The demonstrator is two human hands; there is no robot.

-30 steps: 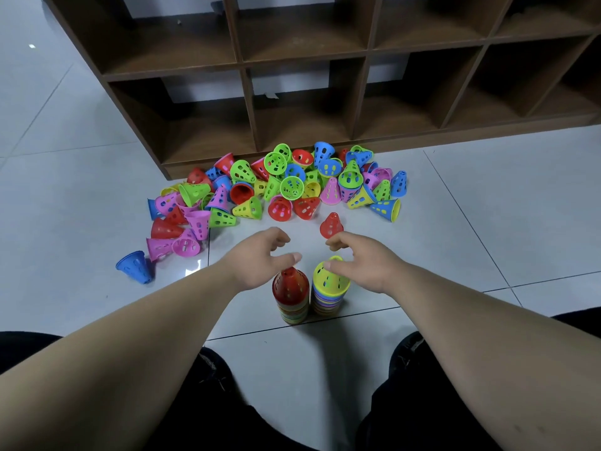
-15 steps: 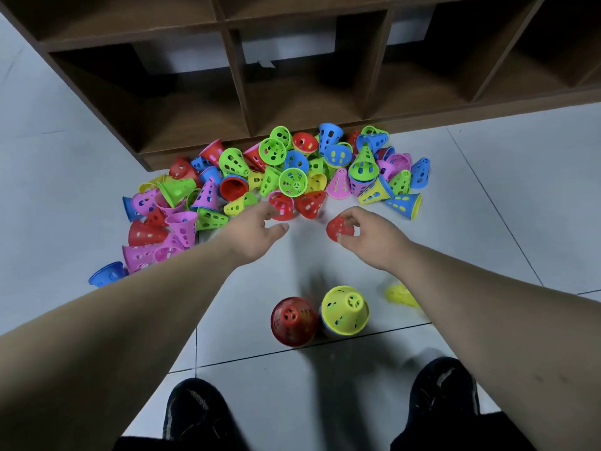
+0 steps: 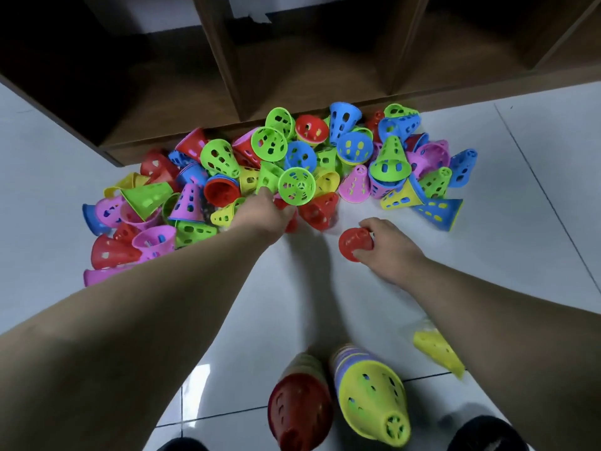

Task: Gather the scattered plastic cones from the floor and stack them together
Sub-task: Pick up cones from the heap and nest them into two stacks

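While I lean over the white tiled floor [image 3: 536,177], the nearest things are my two upright stacks just ahead of my shoes. The red-topped stack [image 3: 300,408] is on the left and the yellow-topped stack [image 3: 370,395] on the right, close together; I cannot tell if they touch. A loose yellow cone [image 3: 435,348] lies on its side just right of them, blurred and partly under my right forearm.

Further out, my right hand [image 3: 390,255] has thumb and fingers curled round one red cone [image 3: 354,244], which sits apart from the heap. My left hand [image 3: 263,218] reaches into the near edge of the pile of cones [image 3: 325,164]. Its fingertips are hidden beneath a green cone [image 3: 296,186], so I cannot tell whether it has closed on anything. The pile lies against the foot of the brown wooden shelf unit [image 3: 227,76].

I judge the step to be picking up single cones to feed the stacks. To do it well, I should turn the red cone wide end down, centre it over a stack's tip and lower it straight, so it nests without knocking the neighbouring stack. With the left, I should take a cone from the edge rather than a buried one, so the heap does not spill.
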